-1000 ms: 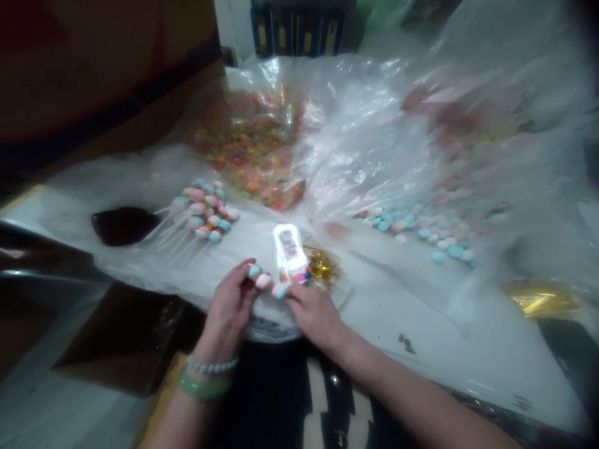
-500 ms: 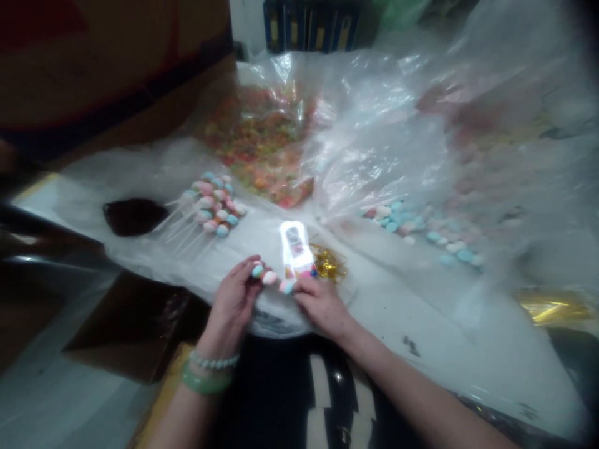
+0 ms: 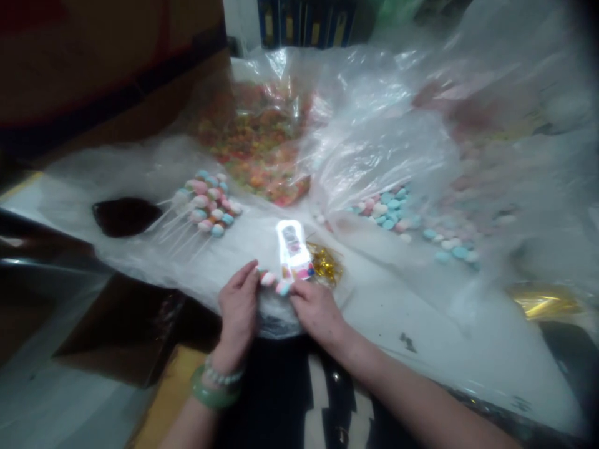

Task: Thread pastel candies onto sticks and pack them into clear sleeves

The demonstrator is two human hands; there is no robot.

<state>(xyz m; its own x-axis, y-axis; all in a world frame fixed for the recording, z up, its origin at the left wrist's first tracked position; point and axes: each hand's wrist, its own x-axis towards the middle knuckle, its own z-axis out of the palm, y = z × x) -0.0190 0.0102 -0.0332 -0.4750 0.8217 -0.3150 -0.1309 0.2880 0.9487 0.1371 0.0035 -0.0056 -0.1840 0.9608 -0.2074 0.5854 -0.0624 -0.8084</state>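
A short candy skewer with pink, white and blue marshmallow-like pieces spans the gap between my hands. My left hand, with a green bangle and a beaded bracelet at the wrist, pinches its left end and hides the piece there. My right hand grips the other end between thumb and fingers, next to the blue piece. Just beyond the skewer lies a bright, glaring white card or packet with a coloured lower edge. Gold twist ties or foil strips sit in a clear bag to its right.
Finished-looking candy sticks lie in a bundle at left, near a dark lump. Orange-green gummies fill clear plastic behind. Loose blue, pink and white candies spill from plastic at right. A large carton stands back left.
My left hand has turned more upright, and its fingertips now cover the blue-and-white end piece seen before. My right hand stays on its end. The whole view has shifted slightly.
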